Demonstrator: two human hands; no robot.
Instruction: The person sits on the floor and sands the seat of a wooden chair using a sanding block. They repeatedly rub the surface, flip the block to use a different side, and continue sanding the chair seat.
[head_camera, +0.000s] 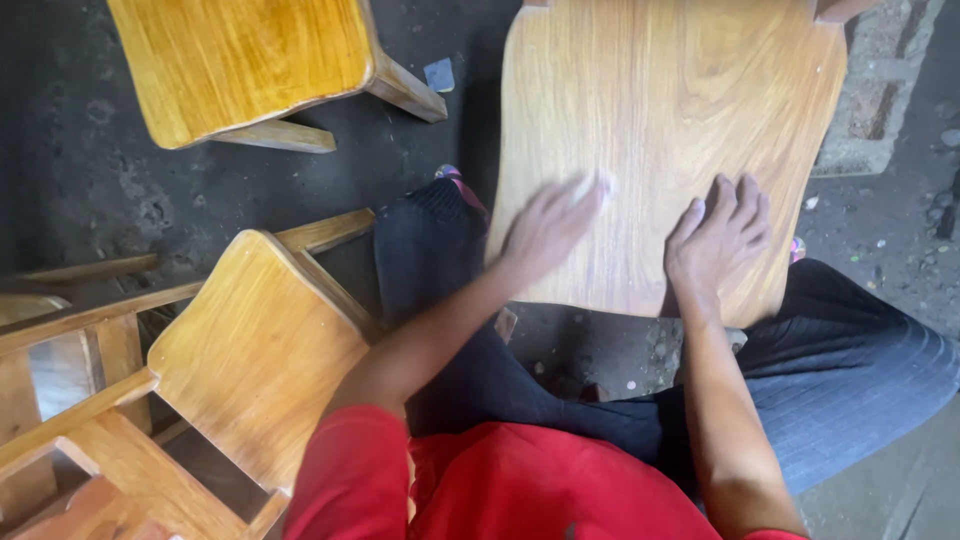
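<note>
A wooden chair seat (660, 90) with pale grain lies in front of me, resting near my knees. My left hand (548, 228) is blurred with motion and lies flat on the seat's near left part; a small pale thing shows at its fingertips, too blurred to name. My right hand (718, 235) rests palm down on the seat's near right part, fingers spread, holding nothing. My dark trousers (850, 360) and red shirt (520, 490) fill the bottom of the view.
A varnished yellow-brown chair (240, 60) stands at the top left. Another wooden chair (250, 350) with its frame lies at the lower left, close to my left arm. The floor (90, 170) is dark and dusty, with rubble at the right.
</note>
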